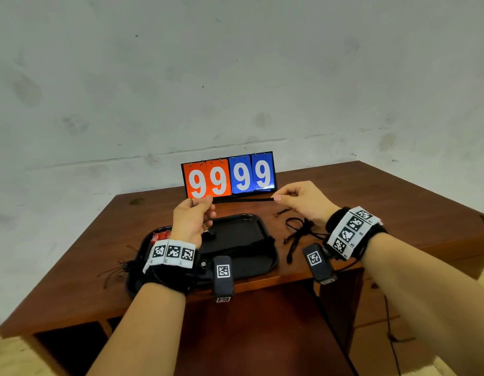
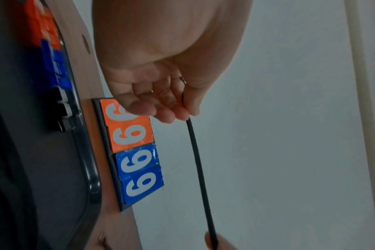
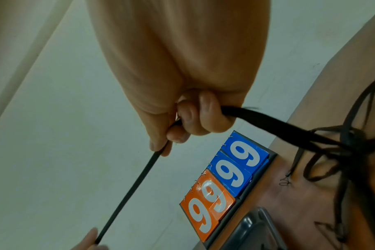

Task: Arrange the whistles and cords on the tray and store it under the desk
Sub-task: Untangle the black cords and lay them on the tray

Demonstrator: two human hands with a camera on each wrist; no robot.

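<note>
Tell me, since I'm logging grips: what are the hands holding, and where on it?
A black cord, stretched between them: left hand pinches one end, right hand grips the other.

one black tray (image 1: 262, 226) sits on the desk (image 1: 398, 202), and one scoreboard (image 1: 228, 176) behind the tray shows four digit cards: two orange, two blue. in the tray lie one black whistle (image 1: 210, 234), some red whistles (image 1: 160, 236) and blue whistles (image 2: 56, 67), too blurred to count. one cord (image 1: 243, 200) is stretched above the tray; the loose cords (image 1: 300, 232) right of the tray are too tangled to count.

Even, dim light; blurred, warped wrist views
</note>
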